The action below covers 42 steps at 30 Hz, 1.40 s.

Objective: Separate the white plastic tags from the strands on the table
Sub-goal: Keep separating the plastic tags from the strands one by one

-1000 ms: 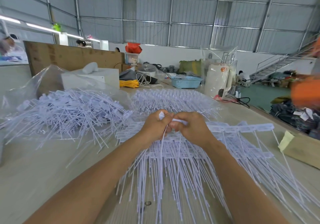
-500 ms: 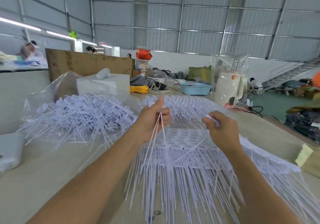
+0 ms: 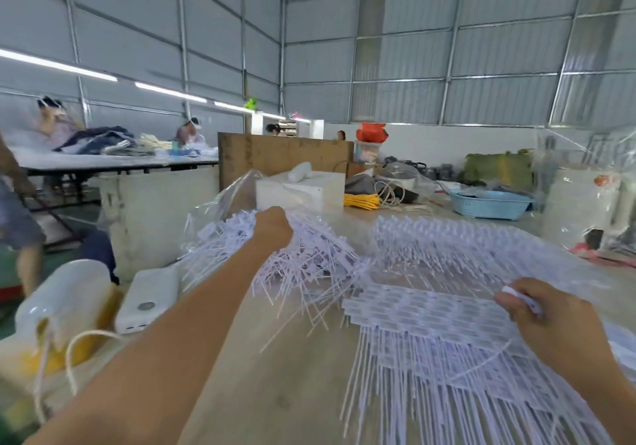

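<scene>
A sheet of joined white plastic tags [image 3: 423, 310] with long strands hanging toward me lies on the table at centre right. My right hand [image 3: 547, 317] rests on its right part, fingers closed on a small white tag piece. My left hand [image 3: 273, 226] is stretched out to the far left over a loose pile of separated white strands [image 3: 303, 265] lying on a clear plastic bag; its fingers are curled down into the pile, and whether it still holds a strand is hidden. A second batch of tags [image 3: 457, 238] lies further back.
A white power bank [image 3: 148, 298] and a white jug with a rope [image 3: 62, 310] sit at the table's left edge. At the back are a white box [image 3: 299, 191], yellow cord [image 3: 361, 201] and a blue basket [image 3: 488, 203]. People work at tables on the left.
My left hand has swung left from the tag sheet to the loose pile, carrying the pulled strands there. My right hand stayed on the sheet with the tag piece. My view turned left.
</scene>
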### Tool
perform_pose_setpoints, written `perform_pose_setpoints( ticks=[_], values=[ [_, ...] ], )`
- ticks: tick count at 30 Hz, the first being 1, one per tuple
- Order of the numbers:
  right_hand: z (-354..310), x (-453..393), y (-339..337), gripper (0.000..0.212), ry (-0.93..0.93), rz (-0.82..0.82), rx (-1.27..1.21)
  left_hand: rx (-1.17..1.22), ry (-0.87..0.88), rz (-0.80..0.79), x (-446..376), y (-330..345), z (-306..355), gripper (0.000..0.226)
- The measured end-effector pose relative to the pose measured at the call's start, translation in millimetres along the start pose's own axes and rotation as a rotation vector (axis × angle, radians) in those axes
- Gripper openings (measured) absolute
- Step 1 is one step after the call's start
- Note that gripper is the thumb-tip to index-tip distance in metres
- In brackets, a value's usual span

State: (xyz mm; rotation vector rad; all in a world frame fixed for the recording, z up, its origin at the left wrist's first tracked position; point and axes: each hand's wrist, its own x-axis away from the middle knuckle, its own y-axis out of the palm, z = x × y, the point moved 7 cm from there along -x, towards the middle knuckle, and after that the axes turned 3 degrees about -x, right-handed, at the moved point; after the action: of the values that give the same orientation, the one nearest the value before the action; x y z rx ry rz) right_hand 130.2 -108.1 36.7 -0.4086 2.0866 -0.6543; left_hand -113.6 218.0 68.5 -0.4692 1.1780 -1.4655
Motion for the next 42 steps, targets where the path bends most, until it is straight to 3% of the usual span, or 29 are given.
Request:
perform_pose_setpoints(
  ticks=[3, 10, 12, 15, 17, 23, 26, 29, 31, 33, 36, 39, 42],
  values=[
    [-2.5, -0.5, 0.5, 0.015, -0.003, 0.006, 0.001, -0.231, 0.025, 0.084, -17.1, -0.7, -19.8, 0.031],
    [-3.5, 0.1, -0.3, 0.017, -0.013, 0.019, -0.017, -0.173, -0.09, 0.155, -42.2, -14.7, -40.6, 0.032],
    [-4.8, 0.1, 0.2, 0.018, -0.022, 0.026, -0.012, -0.218, -0.111, 0.135, -40.8, -11.1, -39.1, 0.04],
    [-4.7, -0.6, 1.8, 0.02, -0.014, 0.026, -0.006, -0.145, -0.129, -0.075, -37.6, 11.0, -41.3, 0.075],
    [-4.3, -0.6, 1.8, 0.02, -0.022, 0.039, 0.003, -0.155, -0.117, -0.115, -38.8, 16.7, -39.8, 0.087],
    [-2.9, -1.0, 2.4, 0.02, -0.036, 0.051, -0.014, -0.362, -0.062, -0.15, -16.4, 1.0, 1.9, 0.087],
    [-2.2, -2.1, 3.3, 0.022, -0.026, 0.037, -0.059, -0.427, -0.011, -0.112, 20.1, -8.6, 47.9, 0.102],
    [-11.7, -1.2, -4.0, 0.024, -0.099, 0.069, -0.165, -0.041, 0.37, 0.03, 75.3, -8.9, 123.7, 0.095],
    [-18.2, -1.5, -8.5, 0.019, -0.161, 0.072, -0.199, 0.367, 0.561, -0.084, 118.5, 5.8, 165.8, 0.081],
    [-21.8, -1.9, -10.7, 0.011, -0.193, 0.04, -0.223, 0.646, 0.542, -0.402, 154.7, 39.2, 193.4, 0.063],
    [-20.0, 0.0, -5.3, 0.027, -0.178, -0.069, -0.273, 1.018, 0.321, -0.82, 190.0, 86.3, 206.9, 0.038],
    [-14.8, 0.9, 7.2, 0.037, -0.132, -0.19, -0.215, 1.142, 0.219, -0.81, 191.6, 100.6, 200.3, 0.023],
    [-14.4, 2.6, 15.3, 0.04, -0.119, -0.262, -0.219, 1.189, 0.187, -0.733, 186.9, 102.7, 191.6, 0.024]
  ],
)
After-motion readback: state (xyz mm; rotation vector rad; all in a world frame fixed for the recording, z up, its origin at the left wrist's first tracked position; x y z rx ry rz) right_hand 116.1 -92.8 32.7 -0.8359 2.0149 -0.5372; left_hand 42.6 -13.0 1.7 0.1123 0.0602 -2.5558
